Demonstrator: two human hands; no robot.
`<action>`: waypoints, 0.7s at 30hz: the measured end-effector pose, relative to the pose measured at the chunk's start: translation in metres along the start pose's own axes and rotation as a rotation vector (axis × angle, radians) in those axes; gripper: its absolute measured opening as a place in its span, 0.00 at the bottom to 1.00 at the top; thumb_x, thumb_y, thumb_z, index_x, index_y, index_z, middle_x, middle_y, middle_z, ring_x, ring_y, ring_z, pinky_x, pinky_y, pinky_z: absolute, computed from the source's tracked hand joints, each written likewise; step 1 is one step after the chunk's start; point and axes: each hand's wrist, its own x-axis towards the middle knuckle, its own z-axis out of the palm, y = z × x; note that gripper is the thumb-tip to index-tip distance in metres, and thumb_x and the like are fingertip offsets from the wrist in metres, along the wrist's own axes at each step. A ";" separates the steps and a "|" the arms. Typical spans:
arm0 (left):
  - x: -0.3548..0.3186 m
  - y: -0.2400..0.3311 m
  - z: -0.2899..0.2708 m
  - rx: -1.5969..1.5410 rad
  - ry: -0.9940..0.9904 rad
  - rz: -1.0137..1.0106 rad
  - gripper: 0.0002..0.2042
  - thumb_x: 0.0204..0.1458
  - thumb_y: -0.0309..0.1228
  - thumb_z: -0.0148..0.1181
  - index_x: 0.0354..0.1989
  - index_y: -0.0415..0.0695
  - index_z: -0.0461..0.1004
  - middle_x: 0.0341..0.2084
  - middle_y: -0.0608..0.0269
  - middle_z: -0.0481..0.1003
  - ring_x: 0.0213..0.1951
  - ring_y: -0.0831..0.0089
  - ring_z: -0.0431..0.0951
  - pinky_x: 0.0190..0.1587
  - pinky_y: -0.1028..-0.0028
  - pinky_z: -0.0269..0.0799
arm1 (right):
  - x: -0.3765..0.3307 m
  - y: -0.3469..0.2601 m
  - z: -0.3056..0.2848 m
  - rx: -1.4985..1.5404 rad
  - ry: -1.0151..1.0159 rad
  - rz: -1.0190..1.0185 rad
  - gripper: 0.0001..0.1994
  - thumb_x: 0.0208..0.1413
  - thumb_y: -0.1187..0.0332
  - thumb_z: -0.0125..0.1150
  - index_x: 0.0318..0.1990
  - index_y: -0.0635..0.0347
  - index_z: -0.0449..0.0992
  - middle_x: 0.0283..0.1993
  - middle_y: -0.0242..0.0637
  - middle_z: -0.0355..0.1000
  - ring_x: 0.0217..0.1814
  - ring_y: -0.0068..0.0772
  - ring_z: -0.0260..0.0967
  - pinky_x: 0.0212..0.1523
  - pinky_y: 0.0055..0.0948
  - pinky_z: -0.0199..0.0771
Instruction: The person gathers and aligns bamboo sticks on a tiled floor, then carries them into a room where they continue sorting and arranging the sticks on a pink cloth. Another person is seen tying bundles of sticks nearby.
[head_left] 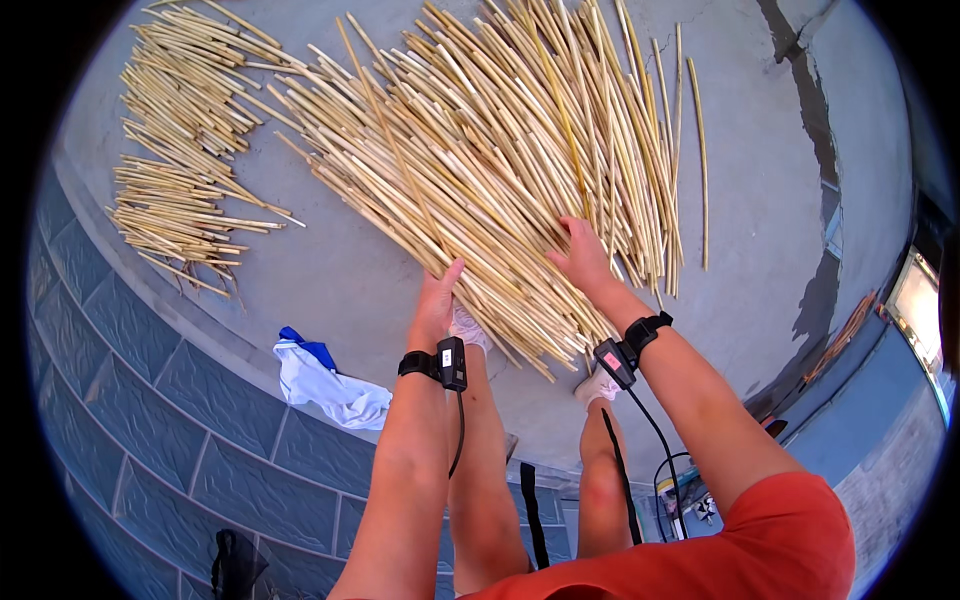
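A wide, fanned-out heap of long, pale yellow dry stalks (480, 130) lies on the grey concrete in front of me. My left hand (435, 298) is closed at the heap's near left edge, thumb up, its other fingers partly hidden. One browner stalk (385, 120) slants over the heap down to that hand. Farther right, my right hand (584, 258) grips stalks near their lower ends, thumb and fingers bent around them. A yellower stalk (562, 110) runs down to its fingertips. How many stalks each hand has is hidden.
More stalks in smaller piles (190, 170) lie at the far left. A single stalk (698, 165) rests apart at the right. A white and blue cloth (325, 375) lies by the grey tiles (235, 390). My shoes (597, 388) touch the near end of the heap.
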 end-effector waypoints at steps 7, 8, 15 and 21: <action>0.005 -0.010 0.036 0.094 0.046 0.055 0.31 0.48 0.30 0.63 0.58 0.40 0.54 0.51 0.58 0.66 0.54 0.68 0.65 0.56 0.71 0.61 | 0.006 0.014 0.000 0.163 0.042 0.131 0.17 0.49 0.67 0.62 0.43 0.67 0.69 0.43 0.52 0.69 0.46 0.54 0.66 0.48 0.40 0.66; 0.005 -0.012 0.043 0.140 0.046 0.077 0.30 0.48 0.31 0.64 0.57 0.39 0.55 0.50 0.56 0.66 0.53 0.67 0.65 0.55 0.72 0.60 | 0.011 0.013 -0.004 0.138 0.041 0.123 0.16 0.50 0.67 0.60 0.42 0.67 0.70 0.42 0.53 0.69 0.45 0.54 0.66 0.47 0.41 0.67; 0.010 -0.032 0.097 0.714 0.410 0.125 0.40 0.47 0.43 0.61 0.59 0.27 0.48 0.55 0.36 0.56 0.58 0.49 0.57 0.60 0.63 0.54 | 0.011 0.021 -0.016 0.276 0.206 0.078 0.15 0.56 0.66 0.51 0.47 0.65 0.70 0.39 0.53 0.71 0.42 0.54 0.69 0.42 0.38 0.68; -0.016 -0.014 0.126 0.846 0.482 -0.012 0.38 0.49 0.42 0.56 0.60 0.28 0.45 0.55 0.28 0.51 0.55 0.39 0.58 0.58 0.58 0.56 | 0.012 -0.001 -0.055 0.238 0.203 0.101 0.15 0.59 0.63 0.48 0.48 0.63 0.68 0.36 0.52 0.72 0.37 0.55 0.70 0.37 0.40 0.68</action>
